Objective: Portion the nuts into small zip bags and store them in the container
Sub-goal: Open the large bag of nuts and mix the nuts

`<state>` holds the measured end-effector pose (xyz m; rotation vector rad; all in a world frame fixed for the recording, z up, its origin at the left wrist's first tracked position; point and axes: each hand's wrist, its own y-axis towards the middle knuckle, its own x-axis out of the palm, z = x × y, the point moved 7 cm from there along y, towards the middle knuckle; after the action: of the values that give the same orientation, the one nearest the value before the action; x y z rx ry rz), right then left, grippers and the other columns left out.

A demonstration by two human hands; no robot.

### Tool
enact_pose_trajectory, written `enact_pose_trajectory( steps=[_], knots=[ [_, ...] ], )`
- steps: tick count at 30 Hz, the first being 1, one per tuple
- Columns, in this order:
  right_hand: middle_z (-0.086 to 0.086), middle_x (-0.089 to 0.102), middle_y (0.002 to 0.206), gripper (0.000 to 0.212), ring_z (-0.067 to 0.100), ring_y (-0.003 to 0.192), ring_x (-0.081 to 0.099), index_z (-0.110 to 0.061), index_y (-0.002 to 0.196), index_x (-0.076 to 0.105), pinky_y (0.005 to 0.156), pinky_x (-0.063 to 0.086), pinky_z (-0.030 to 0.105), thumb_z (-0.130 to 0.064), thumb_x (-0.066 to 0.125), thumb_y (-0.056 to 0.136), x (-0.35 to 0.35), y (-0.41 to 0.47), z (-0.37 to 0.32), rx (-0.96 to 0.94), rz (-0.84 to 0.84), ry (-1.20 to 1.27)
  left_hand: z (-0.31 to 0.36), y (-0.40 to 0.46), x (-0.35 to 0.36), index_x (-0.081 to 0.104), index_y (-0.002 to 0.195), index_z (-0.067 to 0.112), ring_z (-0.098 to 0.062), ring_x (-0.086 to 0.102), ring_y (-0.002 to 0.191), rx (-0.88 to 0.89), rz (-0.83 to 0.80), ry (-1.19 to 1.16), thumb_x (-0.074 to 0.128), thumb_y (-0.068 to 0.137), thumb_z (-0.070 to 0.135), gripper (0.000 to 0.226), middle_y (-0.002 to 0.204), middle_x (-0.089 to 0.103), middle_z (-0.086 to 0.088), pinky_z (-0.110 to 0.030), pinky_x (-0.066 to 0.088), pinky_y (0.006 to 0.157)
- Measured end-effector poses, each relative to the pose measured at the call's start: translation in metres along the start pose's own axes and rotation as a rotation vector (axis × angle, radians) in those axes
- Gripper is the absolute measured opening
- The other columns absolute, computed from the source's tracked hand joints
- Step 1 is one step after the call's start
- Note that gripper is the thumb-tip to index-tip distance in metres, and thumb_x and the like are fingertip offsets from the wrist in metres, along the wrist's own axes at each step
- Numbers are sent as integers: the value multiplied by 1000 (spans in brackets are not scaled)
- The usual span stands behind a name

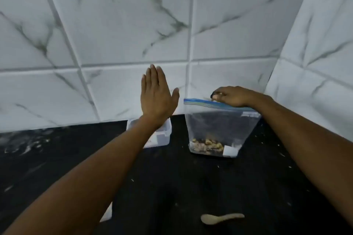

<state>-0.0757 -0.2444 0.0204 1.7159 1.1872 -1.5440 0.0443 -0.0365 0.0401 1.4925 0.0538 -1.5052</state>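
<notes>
**A:** Hands entry: left hand (155, 94) is raised flat, fingers straight and together, holding nothing, at about 12 o'clock from centre of view. My right hand (232, 96) pinches the top edge of the zip bag (221, 126), at 2 o'clock, keeping it upright on the black counter (172, 187).

**B:** Contents?

**A:** Nuts (208, 145) form a shallow layer at the bag's bottom. The container (162, 135), clear plastic, sits just beside the bag at its 9 o'clock, partly hidden under my left wrist. A pale spoon (221, 218) lies well apart at 6 o'clock.

**B:** Risks?

**A:** The bag stands only by my pinch, I judge; if I release it, the tall empty walls fold and nuts may spill. I cannot tell whether the zip strip is sealed. If it is open, tilting the bag towards the container scatters them. My left forearm also crosses over the container and could knock it.

**B:** Counter state?

**A:** Pale crumbs lie scattered around 3 to 5 o'clock.
</notes>
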Motion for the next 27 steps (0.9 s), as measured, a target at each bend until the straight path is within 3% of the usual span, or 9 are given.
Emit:
enact_pose_trajectory(
  steps=[4, 7, 10, 13, 16, 19, 22, 25, 27],
  knots=[
    [16, 56, 126, 39, 34, 107, 55, -13, 135, 51, 86, 43, 37, -31, 47, 100, 26, -9, 8, -2, 10, -67, 6, -32, 43, 2, 154, 0, -29, -3, 152, -77, -176, -41, 38, 98, 49, 83, 163, 0, -19, -39, -3, 123],
    [19, 63, 111, 27, 32, 94, 58, -13, 117, 60, 76, 43, 36, -29, 52, 97, 32, -8, 15, 8, 97, -66, 8, -44, 61, 2, 154, 0, -29, -3, 152, -105, -227, -80, 40, 98, 47, 82, 163, 0, -19, -40, -3, 123],
    [16, 65, 103, 25, 32, 89, 61, -14, 113, 64, 73, 46, 34, -28, 56, 94, 26, -12, 18, 58, 182, -62, 7, -48, 69, 4, 154, 0, -28, -1, 152, -140, -254, -97, 40, 98, 47, 81, 163, 2, -19, -39, -2, 123],
    [11, 69, 89, 22, 29, 79, 64, -12, 105, 66, 74, 54, 38, -28, 61, 91, 20, -16, 9, 87, 251, -32, 9, -50, 64, 23, 150, 2, -33, 20, 147, -185, -217, -173, 44, 96, 45, 72, 156, 27, -20, -42, 15, 121],
    [3, 68, 72, 21, 19, 62, 63, -12, 97, 71, 66, 52, 31, -30, 68, 87, 13, -15, -5, 116, 244, 67, 11, -49, 52, 41, 135, 7, -32, 47, 123, -284, -195, -341, 50, 95, 42, 54, 135, 49, -14, -43, 42, 97],
    [1, 62, 63, 21, 11, 52, 54, -8, 92, 74, 50, 37, 24, -28, 72, 84, -2, -19, -28, 104, 269, 198, 14, -48, 37, 54, 111, 12, -25, 58, 99, -357, -251, -454, 48, 95, 45, 38, 110, 61, -5, -34, 46, 77],
    [12, 70, 72, 24, 22, 59, 62, 3, 87, 69, 59, 48, 26, -21, 73, 81, -10, -26, -48, 130, 238, 517, 15, -52, 22, 61, 89, 8, -27, 65, 79, -458, -356, -722, 46, 96, 49, 44, 86, 68, -8, -36, 53, 67],
    [23, 64, 76, 33, 28, 67, 61, 13, 90, 65, 65, 47, 38, -16, 74, 78, -9, -34, -77, 101, 185, 705, 17, -64, 14, 62, 99, 8, -24, 69, 79, -596, -512, -978, 45, 97, 55, 50, 93, 69, -10, -35, 58, 67],
    [23, 66, 75, 28, 28, 63, 61, 12, 86, 67, 65, 47, 36, -16, 72, 80, -2, -42, -100, 66, 144, 727, 12, -72, 8, 61, 99, 10, -25, 70, 84, -664, -573, -1073, 45, 96, 56, 49, 96, 68, -10, -37, 60, 71]
  ],
)
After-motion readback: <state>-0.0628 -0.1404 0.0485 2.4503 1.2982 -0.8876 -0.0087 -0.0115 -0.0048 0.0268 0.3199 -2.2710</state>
